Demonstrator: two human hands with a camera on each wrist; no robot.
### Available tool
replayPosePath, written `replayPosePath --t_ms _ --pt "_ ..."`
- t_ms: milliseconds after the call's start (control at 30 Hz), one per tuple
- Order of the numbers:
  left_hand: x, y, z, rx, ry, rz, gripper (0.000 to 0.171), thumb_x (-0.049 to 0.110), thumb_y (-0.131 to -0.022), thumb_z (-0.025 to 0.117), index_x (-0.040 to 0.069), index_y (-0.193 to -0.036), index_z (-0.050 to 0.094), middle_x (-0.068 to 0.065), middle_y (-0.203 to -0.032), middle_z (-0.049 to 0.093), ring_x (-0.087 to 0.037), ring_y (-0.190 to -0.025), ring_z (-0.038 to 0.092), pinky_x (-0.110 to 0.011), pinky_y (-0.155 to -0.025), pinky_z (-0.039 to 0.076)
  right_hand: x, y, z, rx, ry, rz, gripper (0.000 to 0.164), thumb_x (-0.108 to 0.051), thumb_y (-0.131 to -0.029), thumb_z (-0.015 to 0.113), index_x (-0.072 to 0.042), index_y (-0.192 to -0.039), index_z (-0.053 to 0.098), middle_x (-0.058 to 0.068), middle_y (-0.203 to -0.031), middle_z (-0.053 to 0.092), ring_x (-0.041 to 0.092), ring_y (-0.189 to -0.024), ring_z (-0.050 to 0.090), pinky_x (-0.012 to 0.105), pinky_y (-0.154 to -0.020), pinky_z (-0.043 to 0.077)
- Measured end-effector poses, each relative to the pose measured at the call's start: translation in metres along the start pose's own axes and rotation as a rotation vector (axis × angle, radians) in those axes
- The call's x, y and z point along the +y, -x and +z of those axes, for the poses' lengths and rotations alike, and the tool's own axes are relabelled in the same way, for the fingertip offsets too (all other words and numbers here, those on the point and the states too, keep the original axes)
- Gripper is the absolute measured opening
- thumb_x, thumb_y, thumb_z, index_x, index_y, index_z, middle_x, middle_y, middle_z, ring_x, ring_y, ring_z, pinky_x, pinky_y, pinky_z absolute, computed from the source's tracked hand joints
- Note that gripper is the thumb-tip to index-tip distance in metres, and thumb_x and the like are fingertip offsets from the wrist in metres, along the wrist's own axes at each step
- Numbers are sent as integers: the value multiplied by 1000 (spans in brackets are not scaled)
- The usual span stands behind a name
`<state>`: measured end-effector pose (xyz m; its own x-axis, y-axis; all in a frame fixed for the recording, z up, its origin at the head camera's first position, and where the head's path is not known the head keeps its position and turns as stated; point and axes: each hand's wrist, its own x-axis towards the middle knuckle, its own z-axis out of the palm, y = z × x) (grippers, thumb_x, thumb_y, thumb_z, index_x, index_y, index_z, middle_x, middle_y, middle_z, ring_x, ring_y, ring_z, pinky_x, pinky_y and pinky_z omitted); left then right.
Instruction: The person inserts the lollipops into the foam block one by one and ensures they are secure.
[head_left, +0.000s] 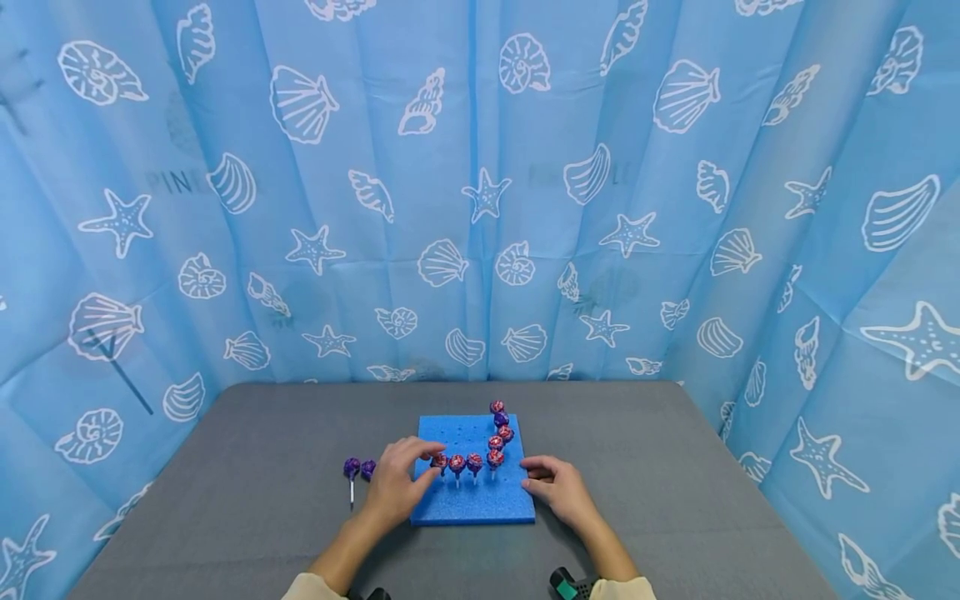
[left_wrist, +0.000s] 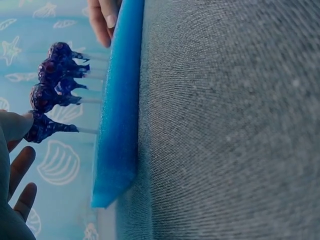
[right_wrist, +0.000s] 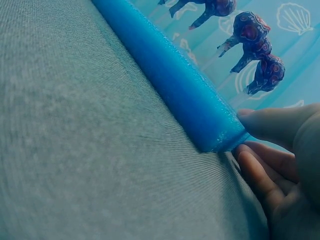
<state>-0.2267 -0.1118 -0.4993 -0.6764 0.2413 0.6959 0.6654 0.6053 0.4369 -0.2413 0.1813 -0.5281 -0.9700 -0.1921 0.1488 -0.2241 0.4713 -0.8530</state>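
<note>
A blue foam board [head_left: 476, 504] lies on the table with several wrapped lollipops standing in it on their sticks. They form a row across the middle and a line toward the far right corner. My left hand [head_left: 397, 479] pinches the leftmost lollipop [head_left: 440, 461] of the row by its wrapped head. In the left wrist view, that lollipop [left_wrist: 42, 127] has its white stick down in the foam. At the board's right edge, my right hand [head_left: 558, 490] grips the side, with the thumb [right_wrist: 272, 122] at the top and the fingers lower along the edge.
To the left of the board, two purple-wrapped lollipops [head_left: 352, 468] lie on the grey cloth-covered table [head_left: 660, 467], one partly hidden by my left hand. Small holes dot the board's far left part. A blue curtain [head_left: 480, 308] with white shell prints hangs behind the table.
</note>
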Motion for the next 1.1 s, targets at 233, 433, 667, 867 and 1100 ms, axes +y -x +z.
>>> replayPosePath --t_ms 233,433,667,867,1100 --pt "2 -1 0 -5 10 -23 35 7 -76 84 18 -106 71 9 -95 67 -6 -87 58 -38 -78 49 0 0 0 -7 -11 -7 25 -10 -89 71 -4 -114 68 8 -107 67 22 -95 62 38 -82 55" --pt "-1 0 1 9 5 -15 34 6 -76 83 17 -106 72 10 -95 66 -6 -86 58 -37 -76 48 0 0 0 -7 -7 5 25 -11 -90 71 -5 -114 68 6 -107 67 21 -95 62 38 -83 54" --pt "-4 2 3 26 5 -2 33 6 -76 83 16 -106 71 8 -96 66 -8 -85 59 -36 -74 47 0 0 0 -1 -16 12 25 -11 -90 71 -5 -114 68 7 -107 67 21 -95 62 38 -84 54" --pt "-3 2 1 45 23 -14 36 5 -74 84 18 -105 71 10 -96 66 -7 -85 59 -34 -72 47 0 0 1 0 -7 0 26 -11 -89 71 -4 -114 68 7 -107 67 22 -95 62 38 -83 54" --pt "-4 3 -1 56 35 -15 36 4 -73 85 17 -104 72 11 -97 66 -7 -85 58 -34 -72 48 0 0 1 -2 -1 -1 25 -11 -89 71 -5 -113 68 7 -107 67 22 -95 62 39 -84 54"
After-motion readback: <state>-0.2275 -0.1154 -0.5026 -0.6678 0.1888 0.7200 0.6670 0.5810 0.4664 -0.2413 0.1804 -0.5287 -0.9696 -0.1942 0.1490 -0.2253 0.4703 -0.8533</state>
